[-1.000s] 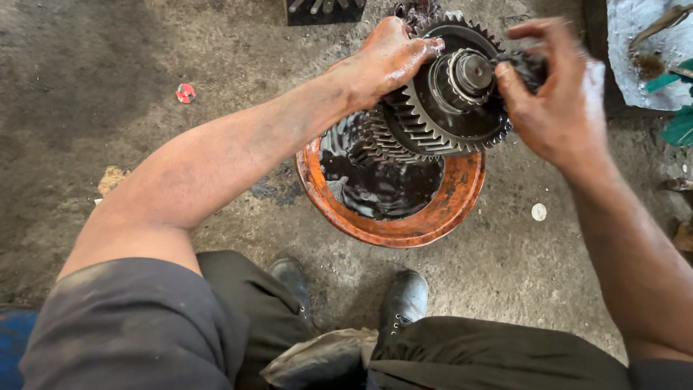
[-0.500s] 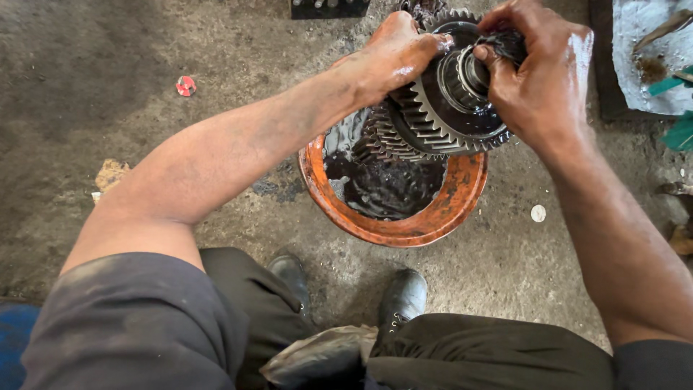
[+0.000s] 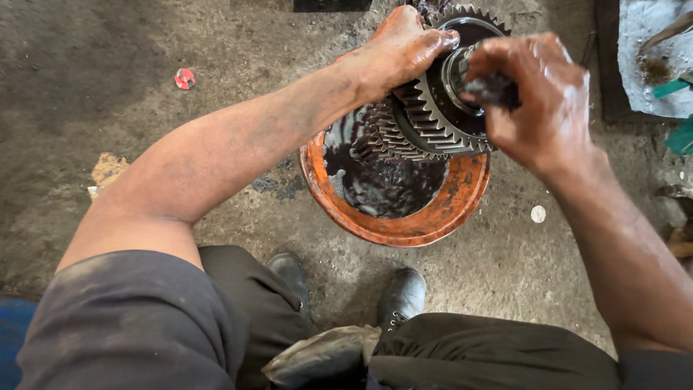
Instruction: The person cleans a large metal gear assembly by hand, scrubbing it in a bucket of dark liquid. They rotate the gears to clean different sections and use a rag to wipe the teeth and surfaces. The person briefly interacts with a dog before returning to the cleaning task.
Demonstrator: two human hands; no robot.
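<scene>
Two oily hands work over an orange basin on a grimy concrete floor (image 3: 144,108). Far to the left, a small red cap (image 3: 185,78) lies on the floor, and nearer on that side a scrap of yellowish paper (image 3: 108,168) rests by the person's left elbow. The left arm reaches from the near left toward the far middle, and the left hand (image 3: 404,47) is curled over the far-left side of a gear cluster (image 3: 433,119), its fingers wrapped onto the top rim of the largest toothed wheel. The gear cluster, a stack of dark steel toothed wheels on one shaft, is held tilted above the far part of the orange basin (image 3: 404,231), with its lower, smaller wheels hanging over the black oil that fills the basin. The cluster sits between the hands, touched by both. The right hand (image 3: 541,108) comes in from the right and is closed in a pinch around a small dark piece (image 3: 491,88) pressed at the shaft end in the centre of the top wheel; what that piece is cannot be told. Near the basin's right side a small white disc (image 3: 538,214) lies on the floor. Nearest the camera, two black shoes (image 3: 401,296) point toward the basin. At the far right edge sits a pale sheet (image 3: 650,43) with greenish tools on it.
</scene>
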